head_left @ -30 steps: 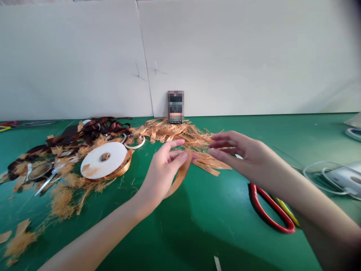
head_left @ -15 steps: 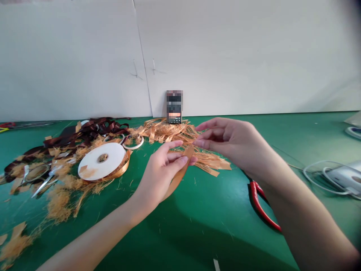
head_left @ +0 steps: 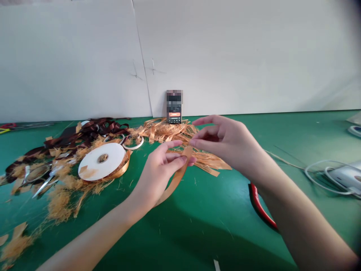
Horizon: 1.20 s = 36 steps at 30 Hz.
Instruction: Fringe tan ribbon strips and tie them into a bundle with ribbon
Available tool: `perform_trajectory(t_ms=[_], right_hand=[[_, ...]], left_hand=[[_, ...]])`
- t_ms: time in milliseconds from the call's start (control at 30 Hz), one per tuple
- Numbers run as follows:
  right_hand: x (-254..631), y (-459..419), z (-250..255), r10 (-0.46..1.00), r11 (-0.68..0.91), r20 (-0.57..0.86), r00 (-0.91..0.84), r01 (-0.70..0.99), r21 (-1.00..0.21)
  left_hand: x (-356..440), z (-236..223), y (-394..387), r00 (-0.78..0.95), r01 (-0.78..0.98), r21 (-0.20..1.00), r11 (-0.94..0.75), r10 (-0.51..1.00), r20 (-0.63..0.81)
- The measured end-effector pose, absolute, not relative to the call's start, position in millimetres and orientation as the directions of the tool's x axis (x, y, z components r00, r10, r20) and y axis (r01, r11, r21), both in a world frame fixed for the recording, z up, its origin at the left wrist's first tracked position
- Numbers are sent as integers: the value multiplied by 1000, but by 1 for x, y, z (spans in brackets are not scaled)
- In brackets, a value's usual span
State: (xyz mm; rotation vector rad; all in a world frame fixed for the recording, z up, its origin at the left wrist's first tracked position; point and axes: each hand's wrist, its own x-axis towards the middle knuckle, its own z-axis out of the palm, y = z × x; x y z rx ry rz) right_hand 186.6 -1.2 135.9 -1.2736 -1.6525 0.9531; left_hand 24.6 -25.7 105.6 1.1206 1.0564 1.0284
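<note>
The left hand [head_left: 159, 175] pinches a narrow strip of glossy gold satin ribbon [head_left: 177, 180] between thumb and curled fingers, the strip bending in a smooth arc below the palm. The right hand [head_left: 225, 145] hovers just beside the ribbon's upper end, its fingers parted and curved; whether they touch it, I cannot tell. Behind them, a shaggy heap of frayed gold ribbon [head_left: 169, 131] lies on the green tabletop [head_left: 214, 229]. Further left sit a white ribbon spool [head_left: 101, 160] with gold satin wound on it, glossy tangles of dark brown ribbon [head_left: 93, 128] and steel scissors [head_left: 42, 184]. A curved red handle [head_left: 261, 205] passes under the right forearm [head_left: 296, 210], and a thin white cable [head_left: 324, 178] loops further right.
</note>
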Motion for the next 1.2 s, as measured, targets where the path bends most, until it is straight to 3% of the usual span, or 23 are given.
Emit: perform_trajectory(t_ms=[67,300,633,767,900,1067,1200], right_hand=[[188,0,138,977,211,182,-114,349,-913],[185,0,132,963,136,42,-267,343,-930],[187,1,139,979,194,200,-30,419,-887],[187,0,138,983,165,126,-133,336,-927],[187,0,133,975,104,23,-222,361,-927],[190,3,135,993,115,87,-83,438,-891],[193,4,138,986,156,169,-3,397,-904]], left_hand=[[24,105,-26,183,-93,986,136,976,-118],[22,101,-25,179,-31,996,80,981,-73],[24,106,-29,130,21,998,60,990,-62],[25,106,-29,129,12,999,52,990,-53],[25,105,-28,118,13,998,63,991,-64],[23,102,-27,119,11,999,38,992,-39],[23,103,-26,112,-14,999,47,993,-45]])
